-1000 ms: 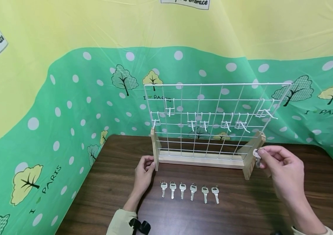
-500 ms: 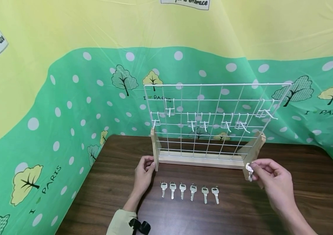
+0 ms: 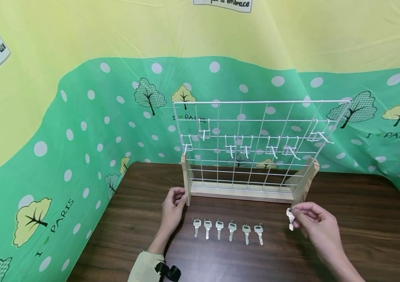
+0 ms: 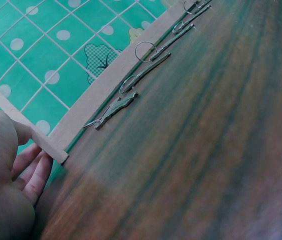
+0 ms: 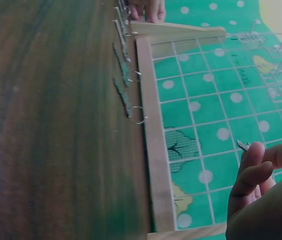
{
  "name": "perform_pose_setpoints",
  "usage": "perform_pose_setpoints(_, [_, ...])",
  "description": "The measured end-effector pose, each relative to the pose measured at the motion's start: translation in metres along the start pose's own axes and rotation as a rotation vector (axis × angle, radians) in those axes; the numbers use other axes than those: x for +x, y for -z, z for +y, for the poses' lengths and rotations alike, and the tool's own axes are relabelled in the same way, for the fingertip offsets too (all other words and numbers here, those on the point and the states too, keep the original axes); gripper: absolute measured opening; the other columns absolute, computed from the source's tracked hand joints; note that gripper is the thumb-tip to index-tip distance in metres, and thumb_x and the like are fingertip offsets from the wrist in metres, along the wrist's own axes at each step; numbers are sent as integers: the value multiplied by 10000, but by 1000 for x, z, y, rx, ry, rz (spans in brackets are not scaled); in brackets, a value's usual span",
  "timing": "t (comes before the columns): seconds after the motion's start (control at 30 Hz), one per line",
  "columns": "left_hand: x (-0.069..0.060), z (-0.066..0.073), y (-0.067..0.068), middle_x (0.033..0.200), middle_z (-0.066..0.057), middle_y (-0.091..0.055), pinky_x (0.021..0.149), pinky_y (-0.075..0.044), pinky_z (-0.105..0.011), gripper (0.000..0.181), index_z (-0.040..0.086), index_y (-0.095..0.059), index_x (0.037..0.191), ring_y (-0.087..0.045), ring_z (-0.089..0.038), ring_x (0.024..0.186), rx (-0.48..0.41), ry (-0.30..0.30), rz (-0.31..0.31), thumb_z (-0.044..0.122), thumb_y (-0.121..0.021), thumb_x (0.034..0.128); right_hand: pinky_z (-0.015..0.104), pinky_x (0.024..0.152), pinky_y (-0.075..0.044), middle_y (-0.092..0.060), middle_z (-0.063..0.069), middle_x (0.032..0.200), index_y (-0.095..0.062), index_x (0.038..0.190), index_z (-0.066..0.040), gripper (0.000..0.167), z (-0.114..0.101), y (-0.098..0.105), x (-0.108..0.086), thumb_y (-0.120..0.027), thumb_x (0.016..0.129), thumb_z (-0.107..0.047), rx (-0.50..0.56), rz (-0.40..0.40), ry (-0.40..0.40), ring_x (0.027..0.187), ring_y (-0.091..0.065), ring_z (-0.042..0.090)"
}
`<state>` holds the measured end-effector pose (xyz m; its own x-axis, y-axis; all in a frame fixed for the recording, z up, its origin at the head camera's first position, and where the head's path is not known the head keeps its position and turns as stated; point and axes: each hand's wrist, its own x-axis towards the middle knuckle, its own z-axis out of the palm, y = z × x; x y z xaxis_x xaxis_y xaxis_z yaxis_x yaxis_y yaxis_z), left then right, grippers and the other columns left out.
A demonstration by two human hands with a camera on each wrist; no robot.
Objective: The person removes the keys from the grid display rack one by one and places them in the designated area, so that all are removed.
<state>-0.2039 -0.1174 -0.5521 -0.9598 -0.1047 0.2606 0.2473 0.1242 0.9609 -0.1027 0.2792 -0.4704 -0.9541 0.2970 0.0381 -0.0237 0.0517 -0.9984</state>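
Observation:
My right hand [image 3: 319, 227] pinches a silver key [image 3: 290, 219] by its top between thumb and fingertips, above the table just in front of the rack's right foot. In the right wrist view only a small bit of that key [image 5: 242, 146] shows past the fingers. At the left, my left hand [image 3: 173, 207] grips the wooden side panel [image 3: 186, 180] of a white wire grid rack [image 3: 253, 102], thumb on one side and fingers on the other. Several silver keys with rings, such as one key [image 3: 219, 228], lie in a row in front of the rack.
Several white hooks hang on the grid, among them a hook [image 3: 272, 150] near the middle. A wooden base bar [image 3: 239, 192] joins the side panels. The brown table [image 3: 221, 262] reaches back to a green and yellow cloth [image 3: 90, 129].
My right hand has moved left and down toward the viewer with the key, from beside the right panel to in front of it. My left hand stays on its panel.

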Motion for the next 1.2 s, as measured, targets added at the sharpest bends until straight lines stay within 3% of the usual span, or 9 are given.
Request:
perform_pose_setpoints(0.37, [0,0,0,1219,-219,-745,937,-575,-213,173,-61,-666,1223,-718,-236,1108,5,-12,2,-15,-701,1060,366,415,-282,-719,23,702,-771,997,4,88,24,-5,-5,-712,1042,51,-2,-56,-64,549,-600,94])
perform_pose_setpoints(0.57, [0,0,0,1223,-200,-748,936,-574,-216,169,-50,-671,1226,-714,-215,1118,11,0,0,-12,-700,1064,316,408,-306,-721,17,710,-778,1021,-3,112,35,-6,-7,-713,1018,87,-20,-66,-96,538,-566,75])
perform_pose_setpoints(0.7, [0,-1,0,1221,-202,-746,935,-572,-210,169,-50,-670,1224,-710,-193,1114,8,0,-1,-20,-700,1060,268,411,-335,-726,14,722,-757,1044,52,54,41,-7,-8,-731,1005,78,-52,-79,-117,548,-583,76])
perform_pose_setpoints(0.9, [0,-1,0,1216,-201,-742,930,-569,-208,173,-60,-668,1225,-706,-175,1099,19,-6,2,-30,-698,1057,227,444,-408,-749,11,777,-733,1135,104,150,49,-8,-7,-756,1012,21,-168,-118,-161,594,-627,83])
perform_pose_setpoints(1.07, [1,-1,0,1217,-201,-744,938,-571,-224,173,-50,-674,1223,-708,-187,1104,17,0,4,-6,-711,1059,246,441,-431,-760,2,800,-758,1160,73,185,53,-10,-9,-788,1008,-29,-272,-124,-135,592,-611,68])
perform_pose_setpoints(1.2, [1,-3,1,1211,-193,-749,927,-573,-213,175,-44,-674,1221,-710,-161,1092,12,-19,2,1,-711,1056,238,501,-472,-758,-6,819,-789,1125,39,162,56,-11,-9,-823,985,-35,-363,-118,-51,629,-638,57])
